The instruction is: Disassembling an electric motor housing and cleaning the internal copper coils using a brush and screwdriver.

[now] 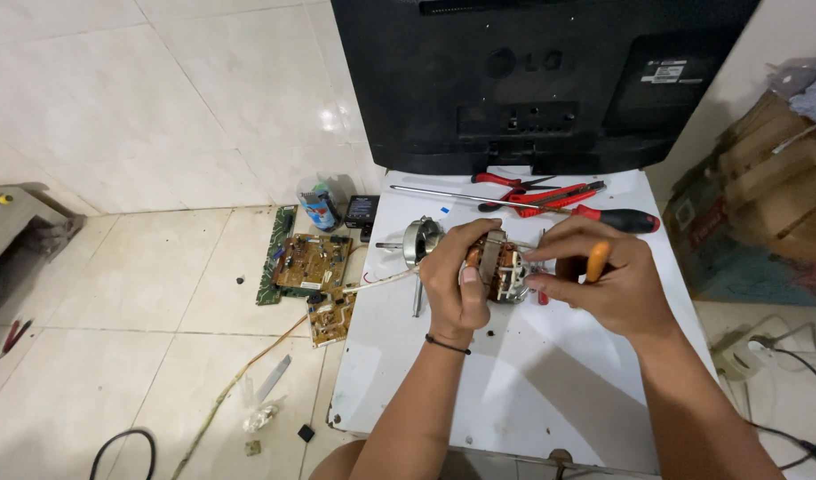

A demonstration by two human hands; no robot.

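My left hand [458, 280] grips a small electric motor [501, 267] with copper windings, held just above the white table [514, 391]. A round metal end cap with a shaft [418, 241] lies beside it, to the left. My right hand [603, 284] touches the motor's right side with its fingertips and holds a tool with an orange handle [597, 262].
A black monitor [541, 80] stands at the table's far end. Red pliers [550, 194] and a long red-handled screwdriver [616, 219] lie before it. Circuit boards [310, 271] and a small bottle [320, 209] lie on the tiled floor at left. Cardboard boxes [763, 204] are stacked at right.
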